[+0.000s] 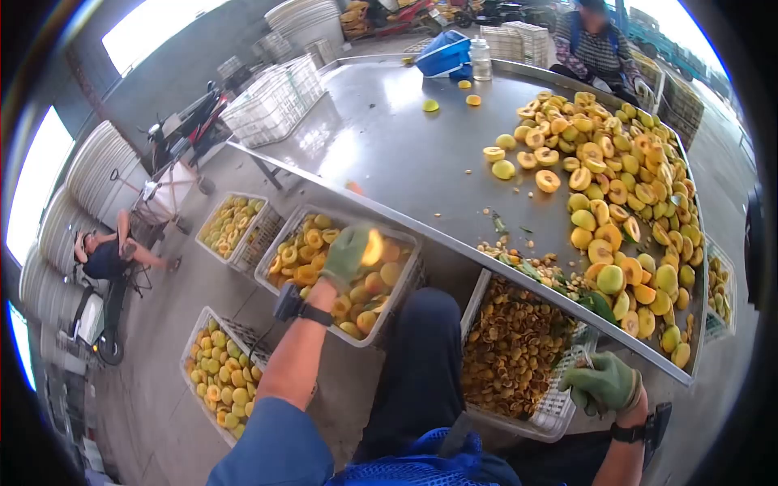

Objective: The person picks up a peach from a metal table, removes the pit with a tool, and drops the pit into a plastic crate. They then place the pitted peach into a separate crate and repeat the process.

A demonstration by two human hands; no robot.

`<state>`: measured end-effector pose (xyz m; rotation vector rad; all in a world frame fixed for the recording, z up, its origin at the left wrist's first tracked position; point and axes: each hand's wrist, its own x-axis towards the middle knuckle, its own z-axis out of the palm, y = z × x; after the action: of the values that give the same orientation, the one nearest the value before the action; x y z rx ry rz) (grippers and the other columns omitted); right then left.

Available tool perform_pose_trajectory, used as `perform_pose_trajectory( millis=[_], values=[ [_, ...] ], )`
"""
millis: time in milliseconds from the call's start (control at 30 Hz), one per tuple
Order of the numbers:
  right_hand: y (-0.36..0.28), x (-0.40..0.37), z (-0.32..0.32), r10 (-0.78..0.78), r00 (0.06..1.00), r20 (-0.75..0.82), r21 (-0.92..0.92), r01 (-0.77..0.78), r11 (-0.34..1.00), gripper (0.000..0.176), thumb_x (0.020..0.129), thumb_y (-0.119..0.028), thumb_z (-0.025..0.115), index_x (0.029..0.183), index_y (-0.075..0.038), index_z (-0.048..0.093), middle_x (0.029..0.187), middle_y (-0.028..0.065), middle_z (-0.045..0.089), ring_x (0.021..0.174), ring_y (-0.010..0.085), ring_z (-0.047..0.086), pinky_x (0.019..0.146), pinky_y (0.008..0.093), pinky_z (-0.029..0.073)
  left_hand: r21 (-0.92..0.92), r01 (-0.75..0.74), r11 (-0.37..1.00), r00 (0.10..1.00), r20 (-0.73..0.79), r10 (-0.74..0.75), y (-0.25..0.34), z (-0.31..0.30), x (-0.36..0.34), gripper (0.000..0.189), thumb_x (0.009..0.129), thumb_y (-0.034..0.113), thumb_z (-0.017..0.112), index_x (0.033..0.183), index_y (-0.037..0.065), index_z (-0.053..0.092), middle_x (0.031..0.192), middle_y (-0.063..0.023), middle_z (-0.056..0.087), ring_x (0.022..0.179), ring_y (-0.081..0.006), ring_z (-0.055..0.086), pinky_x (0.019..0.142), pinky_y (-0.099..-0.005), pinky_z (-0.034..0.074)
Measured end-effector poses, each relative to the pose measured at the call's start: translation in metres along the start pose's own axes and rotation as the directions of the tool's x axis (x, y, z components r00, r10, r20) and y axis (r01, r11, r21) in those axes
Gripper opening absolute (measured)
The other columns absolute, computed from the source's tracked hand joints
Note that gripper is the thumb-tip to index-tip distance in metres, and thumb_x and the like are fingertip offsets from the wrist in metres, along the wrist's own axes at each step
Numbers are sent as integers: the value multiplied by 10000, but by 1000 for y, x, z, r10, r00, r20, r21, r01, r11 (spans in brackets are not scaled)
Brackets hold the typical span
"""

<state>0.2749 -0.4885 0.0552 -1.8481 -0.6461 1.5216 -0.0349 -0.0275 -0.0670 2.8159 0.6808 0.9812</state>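
Note:
My left hand, in a green glove, is over a white crate of halved yellow peaches. Blurred by motion, a peach half is at its fingers and looks gripped. My right hand, also gloved in green, is closed beside the crate of brown pits, near the table's front edge. A small, thin, shiny piece shows by its fingers, but what it grips is mostly hidden. On the metal table lies a large heap of peach halves, cut sides showing on many.
Loose pits and leaves lie along the table's front edge. A blue basket and a glass jar stand at the back. Across the table sits a co-worker; another person sits at left. More peach crates stand on the floor.

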Motion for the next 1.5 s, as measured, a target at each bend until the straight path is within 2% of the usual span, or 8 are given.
perform_pose_trajectory(
  millis=[67,367,433,500,567,1167,1333,1500],
  values=[
    [5,6,4,40,999,-14,-25,-40,999,243,905,-294,681,862,-67,758,609,16,636,450,97,576,411,245,428,-430,666,610,741,288,-607,-59,17,-58,332,1016,301,576,1171,23,669,1071,-154,701,970,-306,649,835,-401,519],
    [-2,37,14,-46,998,49,-127,52,991,256,891,-322,705,821,-77,726,624,18,642,500,120,613,455,271,464,-414,659,628,666,-67,-743,-149,33,-120,304,1015,254,546,1112,7,694,990,-168,725,887,-361,652,805,-420,511],
    [13,48,11,-195,974,115,-156,212,965,284,905,-347,694,857,-68,717,644,23,651,533,122,625,483,281,482,732,-117,671,983,-11,184,-212,54,-130,287,1021,242,546,1156,34,691,1011,-150,720,838,-305,651,783,-409,522],
    [13,52,8,-13,995,96,-200,32,979,329,918,-384,674,907,-57,708,666,33,662,565,128,637,514,292,502,641,-178,747,954,-75,292,-144,41,-63,291,1025,231,550,1215,52,679,1015,-124,708,778,-214,634,724,-367,531],
    [4,46,10,-5,998,68,-173,17,985,375,923,-422,655,910,-51,702,666,42,668,554,138,633,513,296,503,-664,636,394,679,239,-694,3,2,24,290,1021,199,569,1235,33,671,1027,-119,706,804,-167,652,694,-329,542],
    [21,-31,-45,-93,923,-374,147,158,976,410,958,-427,632,970,-22,698,707,55,674,534,127,637,487,261,509,-353,-727,588,523,270,808,386,178,178,427,870,196,687,1284,150,588,1086,-89,643,1005,-294,662,821,-428,530],
    [34,-18,-49,-180,884,-432,229,301,926,409,960,-426,641,983,-22,700,699,27,664,516,106,612,469,253,490,-791,612,8,783,607,134,340,151,176,439,1038,283,545,1415,58,537,1180,-117,695,964,-260,711,712,-390,615],
    [22,-7,-33,-306,828,-470,191,434,881,334,975,-366,656,977,-35,694,703,9,655,521,78,593,474,231,480,-911,405,78,848,407,341,332,121,145,617,1044,519,450,1453,60,500,1265,-157,680,993,-325,727,636,-358,608]
  ],
)
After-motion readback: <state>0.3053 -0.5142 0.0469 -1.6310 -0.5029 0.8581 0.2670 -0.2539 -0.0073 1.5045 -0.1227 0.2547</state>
